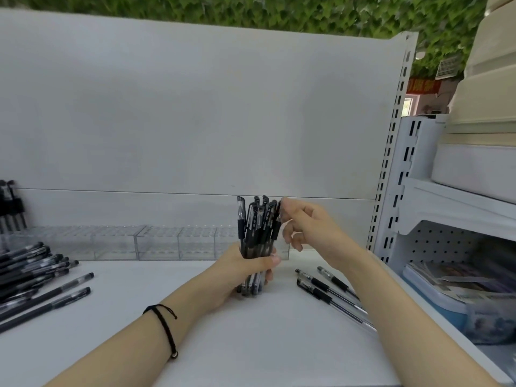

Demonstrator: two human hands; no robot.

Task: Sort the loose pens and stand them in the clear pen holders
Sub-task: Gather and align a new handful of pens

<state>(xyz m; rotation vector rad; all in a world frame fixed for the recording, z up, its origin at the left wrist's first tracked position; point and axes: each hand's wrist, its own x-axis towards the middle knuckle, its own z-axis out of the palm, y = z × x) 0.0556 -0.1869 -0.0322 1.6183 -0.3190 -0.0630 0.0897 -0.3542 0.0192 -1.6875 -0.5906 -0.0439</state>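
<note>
Left grip (245, 268): fingers curled round the lower half of the pen bundle (255, 224). The bundle's long axis is upright, with its lower ends on the shelf (251, 344).

Right grip (310, 227): fingertips pinch the cap end of the outermost pen (277, 222) on the bundle's 3 o'clock side.

The clear pen holders (156, 241) stand in a row at 12 o'clock, just behind the bundle. Likely next move: draw this pen upward along its axis, then carry it to 12 o'clock; the right grip is nearer.

More loose pens (329, 286) lie flat at 4 o'clock.
</note>
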